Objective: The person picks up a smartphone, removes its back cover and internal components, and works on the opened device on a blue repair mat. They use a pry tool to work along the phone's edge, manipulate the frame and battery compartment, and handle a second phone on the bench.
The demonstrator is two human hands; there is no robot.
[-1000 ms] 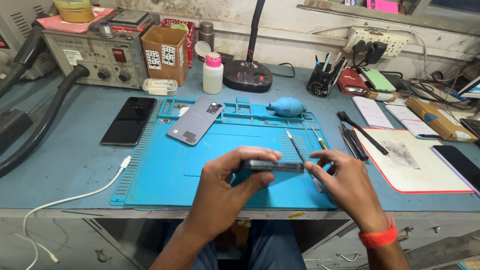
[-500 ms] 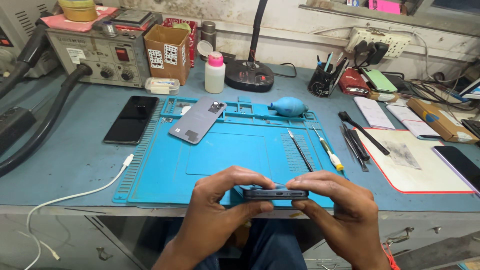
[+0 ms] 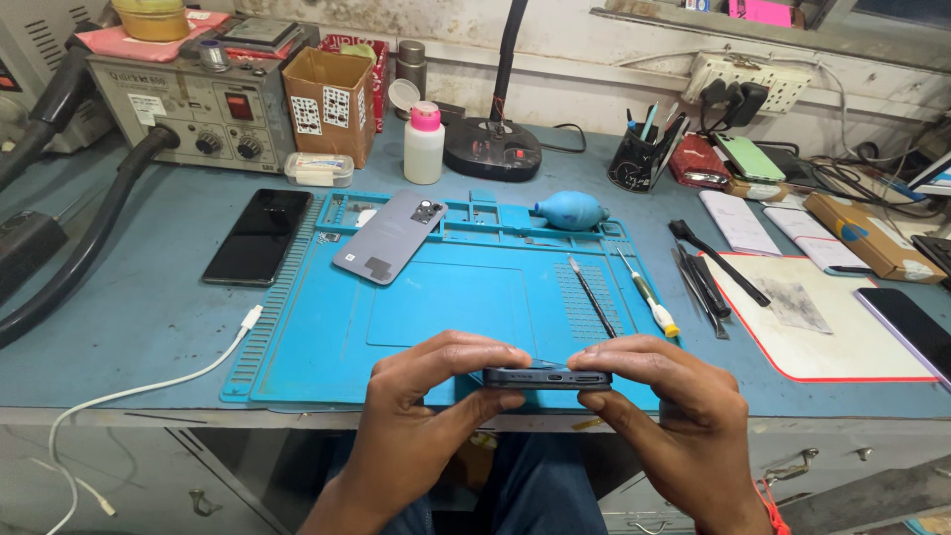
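Observation:
A dark blue smartphone [image 3: 547,377] is held edge-on over the front of the blue work mat [image 3: 446,297], its bottom edge with the port facing me. My left hand [image 3: 426,406] grips its left end with thumb below and fingers on top. My right hand [image 3: 674,411] grips its right end the same way. Something thin and clear seems to sit at the phone's top seam, too small to make out. A grey phone back cover [image 3: 388,236] lies on the mat's far left.
A black phone [image 3: 259,235] lies left of the mat. Tweezers [image 3: 591,295] and a small screwdriver [image 3: 646,293] rest on the mat's right. A blue air blower [image 3: 572,210], white bottle [image 3: 424,145], rework station [image 3: 193,99], tool cup [image 3: 640,159] and white charging cable [image 3: 149,391] surround it.
Both hands have drawn the phone nearer to me, to the mat's front edge. The right hand moved from beside the phone onto its right end.

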